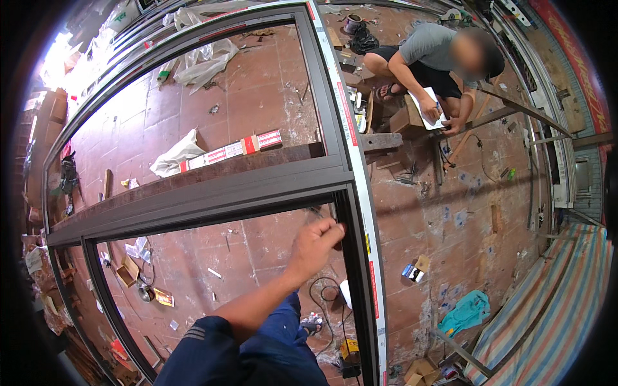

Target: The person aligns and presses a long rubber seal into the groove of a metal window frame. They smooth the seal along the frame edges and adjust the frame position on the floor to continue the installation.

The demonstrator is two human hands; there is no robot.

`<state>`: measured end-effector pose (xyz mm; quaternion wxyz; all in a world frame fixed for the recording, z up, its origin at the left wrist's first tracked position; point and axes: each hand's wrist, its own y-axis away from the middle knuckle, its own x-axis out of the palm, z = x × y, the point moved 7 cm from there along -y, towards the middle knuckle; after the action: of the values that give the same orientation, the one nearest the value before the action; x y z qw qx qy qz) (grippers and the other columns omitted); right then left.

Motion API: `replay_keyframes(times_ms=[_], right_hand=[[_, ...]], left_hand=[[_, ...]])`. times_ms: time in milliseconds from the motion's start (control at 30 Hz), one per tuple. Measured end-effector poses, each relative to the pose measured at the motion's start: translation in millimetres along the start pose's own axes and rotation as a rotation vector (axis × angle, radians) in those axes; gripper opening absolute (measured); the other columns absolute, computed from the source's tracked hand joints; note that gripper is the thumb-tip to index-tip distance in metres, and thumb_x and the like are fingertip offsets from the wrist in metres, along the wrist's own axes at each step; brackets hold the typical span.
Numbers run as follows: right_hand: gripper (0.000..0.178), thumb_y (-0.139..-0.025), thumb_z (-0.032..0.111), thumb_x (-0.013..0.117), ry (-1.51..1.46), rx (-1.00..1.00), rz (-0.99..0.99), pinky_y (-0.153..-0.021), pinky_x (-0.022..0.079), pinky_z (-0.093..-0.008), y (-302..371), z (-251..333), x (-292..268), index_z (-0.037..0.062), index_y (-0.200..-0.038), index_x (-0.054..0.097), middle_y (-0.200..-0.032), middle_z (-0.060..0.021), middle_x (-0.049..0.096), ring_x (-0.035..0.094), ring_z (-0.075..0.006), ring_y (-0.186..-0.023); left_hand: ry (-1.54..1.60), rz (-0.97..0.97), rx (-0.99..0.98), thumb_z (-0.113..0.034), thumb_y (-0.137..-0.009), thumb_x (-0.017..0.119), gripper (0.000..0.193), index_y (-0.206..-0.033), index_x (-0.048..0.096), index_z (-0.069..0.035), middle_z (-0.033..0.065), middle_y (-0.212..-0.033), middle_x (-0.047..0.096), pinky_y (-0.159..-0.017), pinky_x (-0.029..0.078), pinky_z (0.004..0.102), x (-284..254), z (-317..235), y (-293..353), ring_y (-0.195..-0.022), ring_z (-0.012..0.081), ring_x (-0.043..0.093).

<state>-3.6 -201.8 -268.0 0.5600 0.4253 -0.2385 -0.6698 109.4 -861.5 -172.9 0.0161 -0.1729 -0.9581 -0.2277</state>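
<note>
A large dark brown metal window or door frame [257, 188] lies raised in front of me, with a crossbar and open panels. My left hand [317, 246] reaches through the lower opening, its fingers curled closed against the inner side of the right upright, just below the crossbar corner. What is between the fingertips, if anything, is hidden. White and red protective tape [348, 116] runs along the outer edge of that upright. My right hand is out of view.
A person [434, 58] crouches at the far right, writing on a white pad [428, 106]. A long red-and-white box [232, 151] lies beyond the crossbar. Cardboard boxes, a cable [325, 289], a teal cloth [465, 312] and a striped tarp [547, 302] are around the tiled floor.
</note>
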Motion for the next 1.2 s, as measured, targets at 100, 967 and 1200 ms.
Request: replay_keyframes(times_ms=[100, 967, 1200], right_hand=[[0.056, -0.106, 0.049, 0.063, -0.040, 0.017, -0.027, -0.089, 0.065, -0.0425, 15, -1, -26, 0.0045, -0.141, 0.067, -0.119, -0.0130, 0.078, 0.077, -0.0304, -0.108], [0.020, -0.112, 0.024, 0.070, -0.753, -0.237, 0.285, -0.088, 0.060, -0.0402, 59, -71, -193, 0.0044, -0.116, 0.072, -0.108, -0.0116, 0.079, 0.076, -0.0240, -0.093], [0.024, -0.114, 0.026, 0.066, -0.742, -0.245, 0.489, -0.083, 0.062, -0.0340, 80, -47, -197, 0.0046, -0.123, 0.072, -0.107, -0.0085, 0.077, 0.076, -0.0191, -0.090]], left_hand=[[0.100, -0.088, 0.008, -0.029, -0.109, 0.071, 0.033, -0.093, 0.077, 0.000, 0.0003, -0.078, 0.071, -0.072, 0.053, 0.0309, -5, -2, -15, -0.076, 0.0092, 0.065], [-0.958, 1.683, 0.189, -0.033, -0.101, 0.078, 0.043, -0.125, 0.079, 0.002, 0.0252, -0.121, 0.078, -0.099, 0.060, 0.0458, 238, 177, 485, -0.113, 0.0406, 0.076], [-0.906, 1.460, 0.648, -0.035, -0.099, 0.082, 0.054, -0.137, 0.072, 0.003, 0.0272, -0.132, 0.073, -0.104, 0.057, 0.0501, 272, 242, 573, -0.124, 0.0445, 0.071]])
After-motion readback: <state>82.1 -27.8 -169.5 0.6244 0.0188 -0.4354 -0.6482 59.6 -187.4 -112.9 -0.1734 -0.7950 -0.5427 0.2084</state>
